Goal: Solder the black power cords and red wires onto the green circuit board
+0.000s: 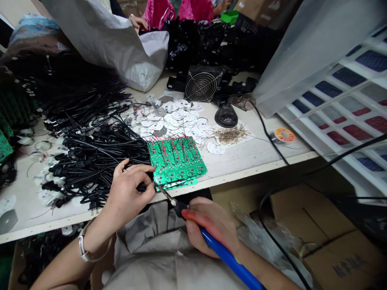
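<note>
A blue-handled soldering iron (223,253) lies in the grip of my right hand (211,225). Its metal tip points up and left, at the lower left corner of a green circuit board panel (181,171). Red and black wires stand on the panel's upper part, and another green board edge shows beneath it. My left hand (130,193) has thumb and forefinger pinched together beside that corner, close to the iron's tip. What lies between those fingertips is hidden. Black power cords (99,149) are heaped just left of the panel.
Behind the panel lie white discs (178,119), a metal-grilled fan (201,85) and a black iron stand (226,115). A solder spool (282,136) sits near the right edge. White crates (338,96) and a cardboard box (329,229) occupy the right. Another person's hand (138,22) shows behind a sack.
</note>
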`<state>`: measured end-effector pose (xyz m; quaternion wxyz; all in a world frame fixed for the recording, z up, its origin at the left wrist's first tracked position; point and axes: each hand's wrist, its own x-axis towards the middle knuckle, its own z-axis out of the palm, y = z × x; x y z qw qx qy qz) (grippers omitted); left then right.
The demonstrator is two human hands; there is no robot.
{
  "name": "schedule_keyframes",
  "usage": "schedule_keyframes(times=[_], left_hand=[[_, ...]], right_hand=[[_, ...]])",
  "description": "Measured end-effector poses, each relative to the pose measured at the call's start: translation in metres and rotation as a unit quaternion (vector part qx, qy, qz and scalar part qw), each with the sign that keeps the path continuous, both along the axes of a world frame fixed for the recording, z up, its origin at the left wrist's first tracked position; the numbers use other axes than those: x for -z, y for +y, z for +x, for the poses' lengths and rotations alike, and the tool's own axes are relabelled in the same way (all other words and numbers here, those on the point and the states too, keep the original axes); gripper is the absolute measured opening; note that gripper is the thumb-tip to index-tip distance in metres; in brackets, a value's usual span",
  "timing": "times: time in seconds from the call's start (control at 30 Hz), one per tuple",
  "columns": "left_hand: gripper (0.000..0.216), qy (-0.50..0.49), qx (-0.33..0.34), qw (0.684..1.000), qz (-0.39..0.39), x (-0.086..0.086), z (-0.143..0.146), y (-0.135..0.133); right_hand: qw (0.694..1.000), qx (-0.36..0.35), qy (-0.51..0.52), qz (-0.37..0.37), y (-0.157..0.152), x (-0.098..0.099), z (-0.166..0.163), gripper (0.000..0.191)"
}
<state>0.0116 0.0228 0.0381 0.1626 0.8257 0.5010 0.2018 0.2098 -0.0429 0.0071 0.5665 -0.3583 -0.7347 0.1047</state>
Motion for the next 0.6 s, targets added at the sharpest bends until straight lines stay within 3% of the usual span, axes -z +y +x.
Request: schedule_keyframes(times=[0.6], left_hand=[[0.014, -0.003, -0.011, 1.000, 0.015, 0.0027, 0.0009, -0.0031]], right_hand=[[1.000, 0.003, -0.015, -0.021, -0.0039, -0.0022, 0.0083, 0.021]])
